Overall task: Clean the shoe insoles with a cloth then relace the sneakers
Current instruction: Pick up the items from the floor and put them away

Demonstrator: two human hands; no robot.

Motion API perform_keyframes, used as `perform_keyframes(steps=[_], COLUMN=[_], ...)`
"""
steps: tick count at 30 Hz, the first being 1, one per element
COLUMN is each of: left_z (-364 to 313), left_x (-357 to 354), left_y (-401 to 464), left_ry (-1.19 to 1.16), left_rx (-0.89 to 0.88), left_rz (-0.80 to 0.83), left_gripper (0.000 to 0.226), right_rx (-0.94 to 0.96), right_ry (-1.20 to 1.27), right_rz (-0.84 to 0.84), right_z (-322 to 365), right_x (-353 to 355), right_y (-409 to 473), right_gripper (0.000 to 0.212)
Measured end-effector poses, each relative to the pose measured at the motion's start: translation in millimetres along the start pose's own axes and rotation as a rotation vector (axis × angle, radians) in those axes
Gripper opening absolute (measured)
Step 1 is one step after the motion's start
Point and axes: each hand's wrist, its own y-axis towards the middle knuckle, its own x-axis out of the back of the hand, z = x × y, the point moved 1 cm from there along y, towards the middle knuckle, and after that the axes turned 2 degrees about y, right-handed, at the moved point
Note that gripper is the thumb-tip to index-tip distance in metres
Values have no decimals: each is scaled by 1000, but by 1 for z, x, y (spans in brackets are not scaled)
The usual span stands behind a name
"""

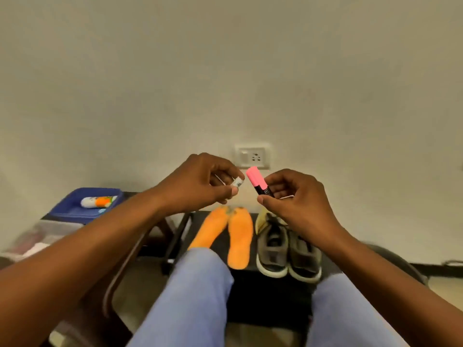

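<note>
plain wall (225,71), blue tray (62,209) holding a tube (99,201), left hand (200,184) fingers pinching a small white object (237,182), right hand (295,196) fingers gripping a pink marker (258,181)

Plain cream-painted wall (225,71) fills the view, 1 white switch-and-socket plate (253,156) low on it, a dark low bench (270,291) beneath, pale floor (140,291) below.

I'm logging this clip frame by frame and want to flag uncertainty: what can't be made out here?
Head view only:
- Small white object that the left hand pinches: mostly hidden by the fingers.
- Pink-capped marker in the right hand: label too small to read.
- Left insole: heel end hidden by the knee.
- Sneakers: laces too dark to judge; right hand covers the far ends.
- Clear container: contents blurred.
</note>
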Motion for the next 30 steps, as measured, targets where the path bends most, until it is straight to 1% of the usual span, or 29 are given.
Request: perform_keyframes(steps=[3, 5, 9, 11, 14, 18, 22, 27, 30], left_z=[55, 97, 171, 202, 244, 282, 314, 334, 342], left_x=[51, 85, 130, 145, 167, 184, 192, 188, 186], left_y=[-38, -66, -116, -132, -149, -153, -154, -153, -154], left_ry=[-39, -38, 22, 117, 297, 476, 552, 652, 657], left_rx=[148, 261, 493, 555, 632, 634, 656, 638, 651], left_rz=[-133, -253, -459, -514, -509, -416, -340, -228, -223], left_gripper=[22, 19, 16, 13, 23, 23, 26, 34, 36], right_rx=[54, 69, 81, 75, 95, 132, 163, 241, 273], right_ry=[-8, 4, 5, -23, -86, -159, -210, -369, -465], right_rz=[90, 165, 282, 321, 400, 504, 558, 591, 617], right_z=[31, 46, 63, 66, 68, 71, 71, 58, 52], right_x=[-58, -105, -196, -237, -298, -359, -409, -457, -478], right_y=[22, 38, 62, 72, 90, 112, 134, 155, 161], right_gripper=[25, 23, 20, 19, 20, 22, 25, 29, 29])
